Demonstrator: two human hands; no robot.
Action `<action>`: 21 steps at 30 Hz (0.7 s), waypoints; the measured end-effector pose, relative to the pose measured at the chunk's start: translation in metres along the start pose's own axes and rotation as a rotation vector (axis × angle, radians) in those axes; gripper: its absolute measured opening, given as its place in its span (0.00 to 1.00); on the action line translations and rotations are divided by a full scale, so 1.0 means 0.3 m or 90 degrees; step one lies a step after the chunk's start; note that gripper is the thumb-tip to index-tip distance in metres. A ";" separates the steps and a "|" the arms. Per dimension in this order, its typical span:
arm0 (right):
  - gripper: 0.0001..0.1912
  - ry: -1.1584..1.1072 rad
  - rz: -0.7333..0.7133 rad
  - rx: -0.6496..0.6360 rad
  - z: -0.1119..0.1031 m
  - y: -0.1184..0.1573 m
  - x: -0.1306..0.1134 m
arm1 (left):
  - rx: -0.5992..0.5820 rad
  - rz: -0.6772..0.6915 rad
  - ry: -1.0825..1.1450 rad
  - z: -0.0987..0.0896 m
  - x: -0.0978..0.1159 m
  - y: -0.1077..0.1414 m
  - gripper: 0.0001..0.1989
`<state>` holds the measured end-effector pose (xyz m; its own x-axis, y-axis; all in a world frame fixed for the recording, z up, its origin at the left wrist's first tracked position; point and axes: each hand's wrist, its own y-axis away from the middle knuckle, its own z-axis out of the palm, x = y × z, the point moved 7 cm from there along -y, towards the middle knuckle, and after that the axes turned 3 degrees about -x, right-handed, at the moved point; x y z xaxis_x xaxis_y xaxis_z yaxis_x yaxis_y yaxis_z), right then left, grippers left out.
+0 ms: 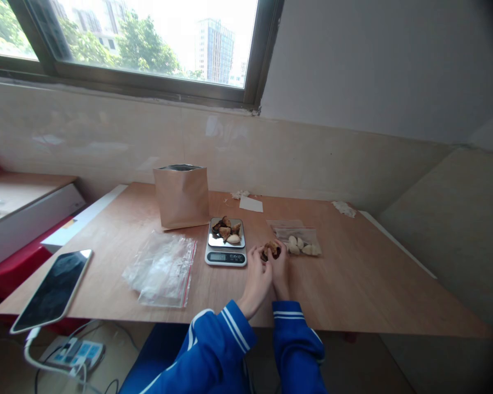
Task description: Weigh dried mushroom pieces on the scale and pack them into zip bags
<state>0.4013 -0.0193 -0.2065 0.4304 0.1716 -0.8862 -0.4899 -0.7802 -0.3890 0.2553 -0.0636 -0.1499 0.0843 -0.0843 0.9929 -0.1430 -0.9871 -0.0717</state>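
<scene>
Both my left hand [257, 276] and my right hand [280, 267] are closed round a brown dried piece [271, 250], just right of the scale. On the metal plate of the white kitchen scale [225, 258] lie several brown dried pieces [225, 229] and a pale oval piece [233, 239]. The digits on its display are too small to read. Beside my right hand rests a clear zip bag [312, 236] with several pale pieces [294, 245] in it. An open brown paper pouch [182, 198] stands upright behind the scale, to the left.
Flat clear zip bags [164, 271] lie left of the scale. A phone [53, 290] with a white cable rests at the table's left corner. A white paper [251, 204] and crumpled tissue [344, 209] lie toward the wall. Below the left edge is a power strip [76, 353].
</scene>
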 end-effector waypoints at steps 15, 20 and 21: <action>0.17 0.116 -0.102 0.039 -0.030 0.044 -0.078 | 0.265 0.077 -0.492 -0.646 -0.117 0.188 0.11; 0.14 0.150 -0.105 0.048 -0.052 0.044 -0.107 | 0.221 0.031 -0.395 -0.714 -0.153 0.142 0.06; 0.13 0.154 -0.108 0.058 -0.059 0.046 -0.129 | 0.219 0.015 -0.384 -0.723 -0.146 0.139 0.06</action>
<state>0.3913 -0.0474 -0.1732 0.6744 0.1387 -0.7252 -0.4563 -0.6939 -0.5570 0.0317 -0.0716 -0.1759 0.6326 -0.0684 0.7714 0.1604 -0.9629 -0.2170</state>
